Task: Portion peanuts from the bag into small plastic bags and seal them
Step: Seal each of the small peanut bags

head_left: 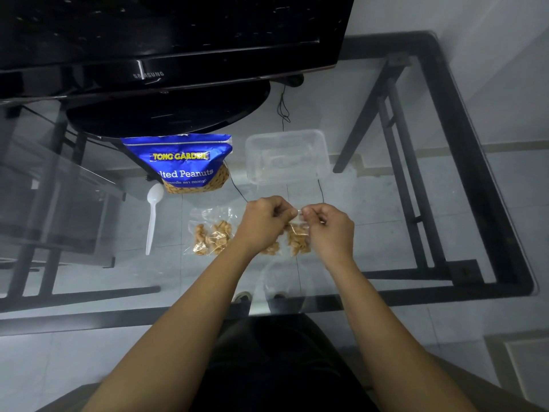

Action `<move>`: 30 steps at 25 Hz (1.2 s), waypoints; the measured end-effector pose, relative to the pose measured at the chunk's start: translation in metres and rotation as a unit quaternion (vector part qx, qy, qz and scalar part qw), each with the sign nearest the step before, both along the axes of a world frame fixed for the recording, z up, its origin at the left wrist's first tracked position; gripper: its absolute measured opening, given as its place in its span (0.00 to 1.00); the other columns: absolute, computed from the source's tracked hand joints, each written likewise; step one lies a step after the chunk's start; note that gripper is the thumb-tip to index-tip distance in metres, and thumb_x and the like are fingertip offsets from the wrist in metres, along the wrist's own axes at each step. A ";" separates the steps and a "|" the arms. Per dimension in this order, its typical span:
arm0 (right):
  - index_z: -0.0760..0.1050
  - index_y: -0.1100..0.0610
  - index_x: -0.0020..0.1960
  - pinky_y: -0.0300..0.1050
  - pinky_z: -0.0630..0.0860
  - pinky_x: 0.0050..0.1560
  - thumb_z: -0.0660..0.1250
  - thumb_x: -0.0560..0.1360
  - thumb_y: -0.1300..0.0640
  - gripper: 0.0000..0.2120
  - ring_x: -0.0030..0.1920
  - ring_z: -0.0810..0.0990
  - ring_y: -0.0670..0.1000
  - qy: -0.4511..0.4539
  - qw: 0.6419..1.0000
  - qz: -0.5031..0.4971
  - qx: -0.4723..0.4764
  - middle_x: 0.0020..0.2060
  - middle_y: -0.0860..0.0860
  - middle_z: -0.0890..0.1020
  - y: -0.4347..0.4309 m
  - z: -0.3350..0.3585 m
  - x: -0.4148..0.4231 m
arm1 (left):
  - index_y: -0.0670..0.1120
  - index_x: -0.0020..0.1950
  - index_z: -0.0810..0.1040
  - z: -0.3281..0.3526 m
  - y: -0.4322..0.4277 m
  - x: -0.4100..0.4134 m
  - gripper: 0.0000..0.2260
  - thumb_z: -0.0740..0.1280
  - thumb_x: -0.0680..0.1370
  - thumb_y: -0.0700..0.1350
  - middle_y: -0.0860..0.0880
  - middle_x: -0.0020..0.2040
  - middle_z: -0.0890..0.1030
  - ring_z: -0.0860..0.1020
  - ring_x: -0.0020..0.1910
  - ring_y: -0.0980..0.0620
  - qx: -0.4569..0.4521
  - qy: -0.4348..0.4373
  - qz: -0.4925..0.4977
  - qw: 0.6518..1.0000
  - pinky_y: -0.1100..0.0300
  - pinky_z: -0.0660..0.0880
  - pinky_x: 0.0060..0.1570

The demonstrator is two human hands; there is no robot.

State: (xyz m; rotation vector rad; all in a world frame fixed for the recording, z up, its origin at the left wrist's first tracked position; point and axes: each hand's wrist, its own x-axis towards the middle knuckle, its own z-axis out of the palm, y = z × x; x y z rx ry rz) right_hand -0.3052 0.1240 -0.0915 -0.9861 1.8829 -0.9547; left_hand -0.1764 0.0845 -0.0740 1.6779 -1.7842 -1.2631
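A blue bag of salted peanuts [184,165] stands on the glass table [386,221] below the monitor. My left hand [263,223] and my right hand [328,230] pinch the top strip of a small clear plastic bag [297,237] holding peanuts; its top edge is stretched between my fingertips. To the left lie filled small bags [212,234] with peanuts, flat on the glass. A white plastic spoon [153,217] lies left of them, bowl pointing away from me.
A clear plastic container [286,156] sits right of the peanut bag. A black monitor [166,55] on its stand fills the back left. Thin black cables [285,108] run under the glass. The black table frame [463,162] borders the right side.
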 end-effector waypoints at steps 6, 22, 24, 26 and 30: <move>0.81 0.54 0.47 0.49 0.80 0.49 0.66 0.75 0.55 0.06 0.44 0.82 0.49 -0.004 1.000 0.013 0.002 0.42 0.50 0.84 -0.004 -0.001 -0.003 | 0.43 0.44 0.80 -0.001 -0.003 0.017 0.07 0.69 0.75 0.46 0.47 0.35 0.82 0.82 0.36 0.47 0.024 0.001 0.015 1.000 0.53 0.81 0.42; 0.81 0.56 0.49 0.38 0.73 0.45 0.67 0.75 0.53 0.09 0.42 0.79 0.46 0.124 0.990 0.054 0.027 0.46 0.50 0.83 -0.016 -0.034 -0.011 | 0.43 0.41 0.73 -0.031 0.042 -0.003 0.08 0.71 0.73 0.42 0.47 0.32 0.79 0.80 0.30 0.53 0.108 0.038 0.141 0.983 0.59 0.79 0.36; 0.81 0.57 0.51 0.36 0.72 0.44 0.67 0.75 0.52 0.10 0.43 0.79 0.47 0.164 0.984 0.070 0.027 0.48 0.51 0.84 -0.016 -0.040 -0.008 | 0.43 0.40 0.71 -0.036 0.044 -0.005 0.09 0.70 0.74 0.44 0.47 0.31 0.78 0.81 0.31 0.53 0.056 -0.047 0.106 0.992 0.61 0.77 0.33; 0.81 0.56 0.51 0.36 0.73 0.42 0.67 0.75 0.52 0.10 0.44 0.81 0.49 0.205 0.975 0.085 0.027 0.48 0.52 0.84 -0.017 -0.043 -0.006 | 0.43 0.40 0.71 -0.038 0.044 -0.007 0.10 0.69 0.75 0.46 0.44 0.33 0.80 0.81 0.34 0.49 0.014 -0.121 0.061 0.991 0.59 0.76 0.34; 0.78 0.57 0.56 0.38 0.73 0.41 0.67 0.74 0.51 0.13 0.43 0.81 0.51 0.233 0.969 0.083 0.024 0.47 0.53 0.83 -0.018 -0.040 -0.007 | 0.39 0.45 0.72 -0.032 0.042 -0.006 0.14 0.66 0.76 0.50 0.40 0.36 0.80 0.79 0.37 0.43 -0.033 -0.212 -0.013 0.977 0.56 0.73 0.34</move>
